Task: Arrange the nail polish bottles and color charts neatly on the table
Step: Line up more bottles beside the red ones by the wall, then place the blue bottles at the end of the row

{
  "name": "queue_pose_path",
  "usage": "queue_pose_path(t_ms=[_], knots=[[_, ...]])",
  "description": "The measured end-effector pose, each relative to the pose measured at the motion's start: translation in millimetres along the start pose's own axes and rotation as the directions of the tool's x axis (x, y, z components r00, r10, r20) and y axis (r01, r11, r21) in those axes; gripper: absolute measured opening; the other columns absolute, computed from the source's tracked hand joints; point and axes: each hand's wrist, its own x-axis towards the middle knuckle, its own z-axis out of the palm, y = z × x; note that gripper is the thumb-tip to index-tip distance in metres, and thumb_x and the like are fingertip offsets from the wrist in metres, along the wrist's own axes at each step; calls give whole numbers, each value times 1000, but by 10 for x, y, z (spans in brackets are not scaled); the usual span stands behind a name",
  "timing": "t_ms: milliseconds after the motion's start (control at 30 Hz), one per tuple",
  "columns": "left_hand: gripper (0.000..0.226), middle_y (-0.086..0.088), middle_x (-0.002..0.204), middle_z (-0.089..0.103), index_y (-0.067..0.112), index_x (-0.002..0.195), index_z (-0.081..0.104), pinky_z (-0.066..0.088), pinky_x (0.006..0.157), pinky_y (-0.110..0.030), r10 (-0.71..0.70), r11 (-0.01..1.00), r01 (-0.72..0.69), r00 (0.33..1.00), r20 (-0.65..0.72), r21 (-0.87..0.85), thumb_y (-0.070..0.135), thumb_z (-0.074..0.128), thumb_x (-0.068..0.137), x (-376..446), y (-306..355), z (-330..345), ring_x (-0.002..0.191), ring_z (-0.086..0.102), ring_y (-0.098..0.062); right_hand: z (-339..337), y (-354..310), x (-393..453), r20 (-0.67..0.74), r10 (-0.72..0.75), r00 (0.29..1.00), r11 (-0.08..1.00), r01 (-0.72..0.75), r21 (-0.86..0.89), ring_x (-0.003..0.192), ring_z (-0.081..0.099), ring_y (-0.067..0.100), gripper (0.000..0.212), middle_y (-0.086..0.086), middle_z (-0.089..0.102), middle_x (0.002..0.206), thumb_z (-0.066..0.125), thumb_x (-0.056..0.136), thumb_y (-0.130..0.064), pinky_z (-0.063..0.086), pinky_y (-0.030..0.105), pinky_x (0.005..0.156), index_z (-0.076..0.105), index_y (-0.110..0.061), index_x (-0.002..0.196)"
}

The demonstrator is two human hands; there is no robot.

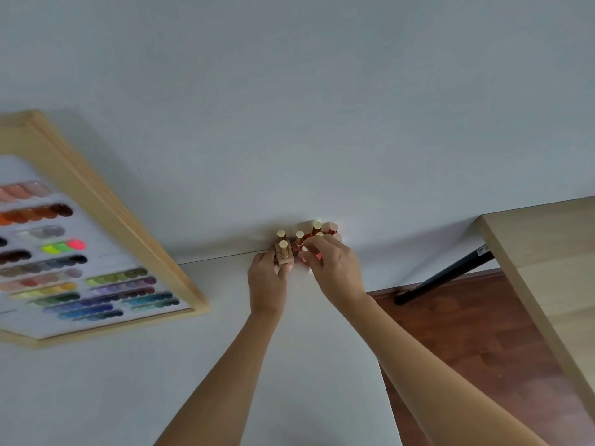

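Several nail polish bottles with gold caps stand in a tight cluster at the far edge of the white table, against the wall. My left hand grips a beige bottle with a gold cap at the cluster's left side. My right hand reaches over the cluster's right part, fingers curled on a reddish bottle; its body is mostly hidden. A wood-framed color chart with rows of swatches lies at the left.
The white wall rises just behind the bottles. To the right, a light wooden table with a black leg stands over the brown wood floor. The white table's right edge runs beside my right forearm.
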Motion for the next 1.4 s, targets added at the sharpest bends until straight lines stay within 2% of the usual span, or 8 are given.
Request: queue_pose_path(t_ms=[200,367,500,667,833,967,1067,1400], knots=[[28,-11,94,66,10,107,67,54,79,-32,7,1000,-7,1000,21,15,2,68,80,54,-38,-7,83,62,-22,56,24,56,15,-199,980,958,198,-209,61,54,24,6,-4,61,78,62,84,-14,34,26,52,65,-17,88],[29,-9,93,66,9,103,68,51,77,-23,10,1000,-10,999,49,-14,-1,70,75,80,-75,-12,84,65,-22,153,66,86,0,-231,973,911,217,-351,52,47,18,34,-8,55,77,71,70,1,30,25,40,57,-25,87],[40,-3,95,68,14,104,68,51,81,-29,-16,1000,16,999,47,-1,17,82,67,77,-59,12,87,61,-19,111,22,67,-72,-268,961,920,233,-314,53,48,16,29,-8,56,73,69,77,-7,30,22,39,56,-23,98],[42,0,91,66,18,100,68,49,76,-29,-58,997,57,998,-3,-57,37,83,66,62,12,71,85,58,-17,-48,131,-179,-287,61,956,996,-41,77,68,52,4,24,-10,52,93,51,93,-19,38,9,52,47,-24,117],[41,-6,87,64,10,99,67,46,70,-28,-45,999,45,998,-48,2,31,83,68,65,18,109,81,57,-23,-30,367,-197,-50,362,931,928,-355,113,83,54,15,54,3,45,115,59,88,-3,44,22,79,38,-11,137],[38,-7,87,65,9,98,68,52,75,-35,-73,997,73,995,-61,-14,26,84,67,76,39,124,81,59,-25,48,415,-41,-2,378,926,920,-375,115,82,54,20,36,7,52,102,60,87,-5,47,31,83,56,-13,122],[32,-8,86,66,8,93,69,51,73,-30,-93,995,91,993,-68,-35,20,85,68,83,44,139,80,60,-24,92,446,0,-20,381,924,920,-377,105,78,47,15,29,8,53,96,59,86,-1,39,22,73,63,-13,112],[43,-17,98,64,0,101,63,50,84,-38,-112,990,110,993,23,84,11,84,65,19,73,-40,93,58,-32,-65,457,-87,110,431,896,898,-438,47,94,58,25,46,7,47,113,61,86,-4,48,37,89,45,-9,130]])
